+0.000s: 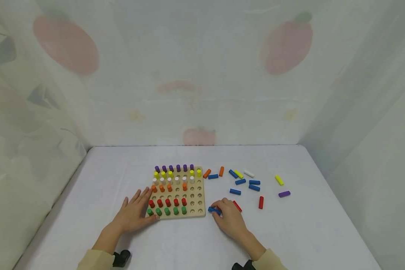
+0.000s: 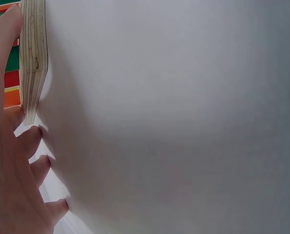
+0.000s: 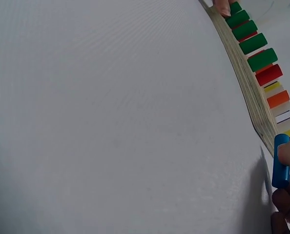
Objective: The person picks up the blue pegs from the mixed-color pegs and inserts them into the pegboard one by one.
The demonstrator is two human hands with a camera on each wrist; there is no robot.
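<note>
A wooden pegboard lies on the white table, with rows of purple, yellow, white, orange, red and green pegs standing in it. My left hand rests at its left side with fingers spread and the thumb on the near edge. In the left wrist view the thumb lies over the board's edge. Just right of the board's near corner, my right hand pinches a blue peg between thumb and fingers. Uncovered holes show along the right-hand columns and in the row between orange and red.
Several loose blue pegs lie right of the board. Among them are orange pegs, a white peg and a yellow peg. Farther right lie another yellow peg, a purple peg and a red peg.
</note>
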